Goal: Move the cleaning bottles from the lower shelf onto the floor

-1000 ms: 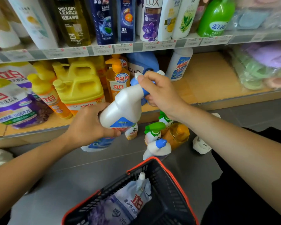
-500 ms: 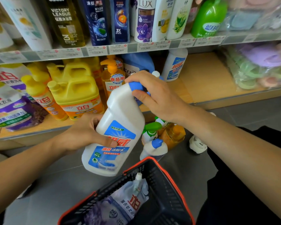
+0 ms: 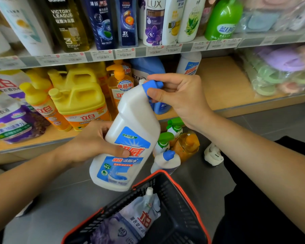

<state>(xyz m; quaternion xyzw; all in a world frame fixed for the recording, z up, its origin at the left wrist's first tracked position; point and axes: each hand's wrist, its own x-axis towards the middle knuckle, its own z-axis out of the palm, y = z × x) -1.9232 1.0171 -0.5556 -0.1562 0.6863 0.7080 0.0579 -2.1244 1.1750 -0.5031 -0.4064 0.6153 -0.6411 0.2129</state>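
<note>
A white toilet-cleaner bottle [image 3: 130, 138] with a blue angled cap and a blue label hangs tilted in the air above the floor, in front of the lower shelf [image 3: 224, 88]. My left hand [image 3: 95, 141] grips its body from the left, thumb across the label. My right hand [image 3: 180, 97] pinches the blue cap at the top. On the grey floor [image 3: 209, 182] below stand several bottles: two green-trigger sprays [image 3: 163, 143], an orange pump bottle [image 3: 187, 145] and another white bottle with a blue cap [image 3: 165, 161].
Yellow jugs [image 3: 77, 101], orange soap bottles, a blue jug [image 3: 148, 67], a white bottle [image 3: 188, 64] and detergent bags [image 3: 9, 111] remain on the lower shelf. A black basket with a red rim [image 3: 165, 208] holding a refill pouch sits near me. Shampoo bottles line the upper shelf.
The white bottle has swung from lying nearly sideways to standing more upright, label facing me, and come lower and nearer the basket. Both hands kept their hold.
</note>
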